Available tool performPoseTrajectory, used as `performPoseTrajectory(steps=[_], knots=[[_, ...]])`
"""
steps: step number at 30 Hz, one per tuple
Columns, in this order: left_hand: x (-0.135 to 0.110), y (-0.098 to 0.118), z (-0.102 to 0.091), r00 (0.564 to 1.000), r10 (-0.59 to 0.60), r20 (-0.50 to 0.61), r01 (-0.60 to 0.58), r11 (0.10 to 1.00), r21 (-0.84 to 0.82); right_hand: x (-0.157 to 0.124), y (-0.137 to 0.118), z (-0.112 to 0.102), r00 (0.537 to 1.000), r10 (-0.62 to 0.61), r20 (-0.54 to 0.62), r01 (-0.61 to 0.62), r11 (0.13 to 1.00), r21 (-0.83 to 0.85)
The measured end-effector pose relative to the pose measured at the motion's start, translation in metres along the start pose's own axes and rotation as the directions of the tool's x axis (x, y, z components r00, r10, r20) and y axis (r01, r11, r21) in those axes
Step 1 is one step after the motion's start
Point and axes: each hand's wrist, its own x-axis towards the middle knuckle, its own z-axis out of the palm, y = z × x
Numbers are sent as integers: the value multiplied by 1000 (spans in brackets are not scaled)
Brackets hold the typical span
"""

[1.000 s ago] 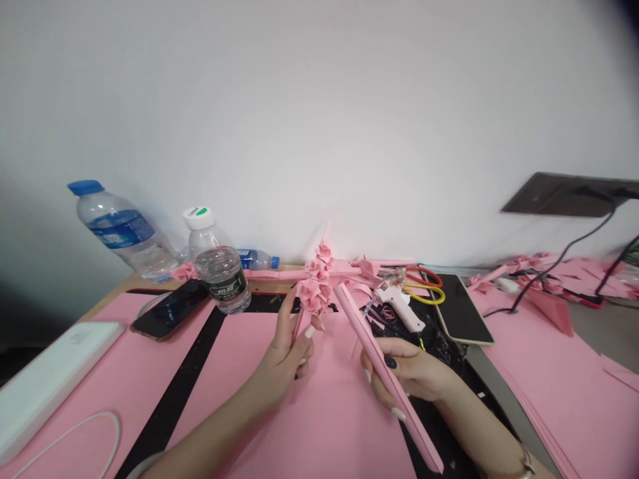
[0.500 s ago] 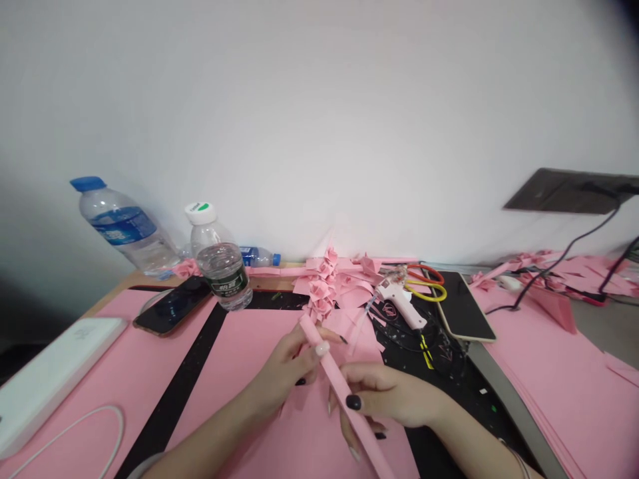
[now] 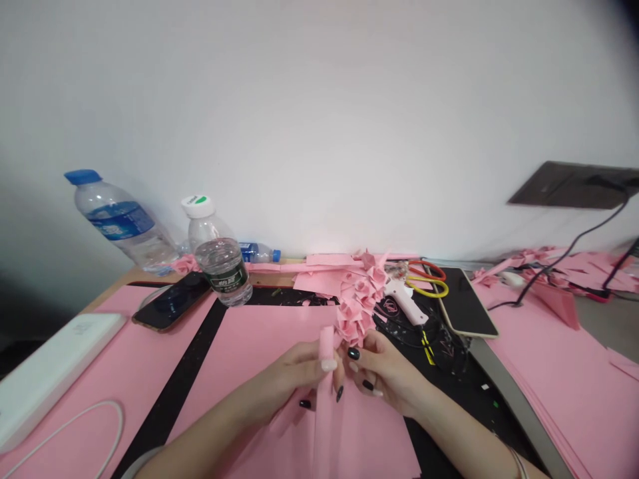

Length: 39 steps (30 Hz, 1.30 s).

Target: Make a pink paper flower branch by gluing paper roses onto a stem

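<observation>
A long folded strip of pink paper point(image 3: 325, 392) runs upright toward me, its far end free. My left hand point(image 3: 304, 372) is closed around that strip near the top, thumb in front and fingers behind. Just beyond my hands rises a cluster of pink paper roses point(image 3: 358, 303), tilted a little to the right. My right hand point(image 3: 382, 372) is closed at the lower end of the roses, thumb and fingertips pinched together close to the left fingers. What lies between the right fingertips is hidden.
Right of the roses are a white glue gun point(image 3: 407, 303), red and yellow handles point(image 3: 426, 286) and a tablet point(image 3: 469, 303). On the left stand a water bottle point(image 3: 219, 259) and a blue-capped bottle point(image 3: 120, 219), with a phone point(image 3: 172, 303) and white power bank point(image 3: 54, 372). Pink sheets point(image 3: 249, 359) cover the table.
The strip has swung from slanting to nearly upright. The rose cluster has shifted right. My right hand has left the strip and moved up to the base of the roses.
</observation>
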Motion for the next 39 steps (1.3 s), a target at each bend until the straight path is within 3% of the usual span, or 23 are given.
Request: performPoseTrajectory(steps=[3,8,11,13,15,18,21,23,26,29,33,39], knots=[[-1,2,2,990,-1,144,-2,1000,15,-1,4,7,1000,8,7,-9,999,43],[-2,9,4,979,30,203,-54,992,111,-3,9,10,999,-43,-5,43,998,45],[-6,15,3,973,27,228,-67,983,170,-6,1,7,982,-142,-125,149,987,53],[-9,22,2,978,45,205,-93,968,233,-7,-11,4,928,-227,-296,264,960,90],[-13,30,0,981,86,175,-129,959,252,-8,-25,1,841,-301,-450,380,920,94],[-19,43,-1,980,147,136,-185,923,337,-7,-41,-2,780,-362,-511,462,883,80],[-24,55,-1,967,227,116,-254,818,516,-6,-46,-3,778,-334,-531,445,891,91],[-25,59,-1,958,280,66,-243,662,709,-6,-46,-3,775,-307,-552,429,897,104],[-23,59,-4,944,329,13,-147,389,910,-5,-46,-2,771,-283,-571,431,891,140],[-17,51,-10,953,299,-42,-29,228,973,-5,-46,-3,775,-272,-570,445,876,187],[-6,34,-17,974,194,-115,91,128,988,-3,-43,-9,788,-298,-539,466,861,206],[3,20,-16,983,115,-141,132,75,988,1,-33,-13,798,-373,-473,474,873,111]])
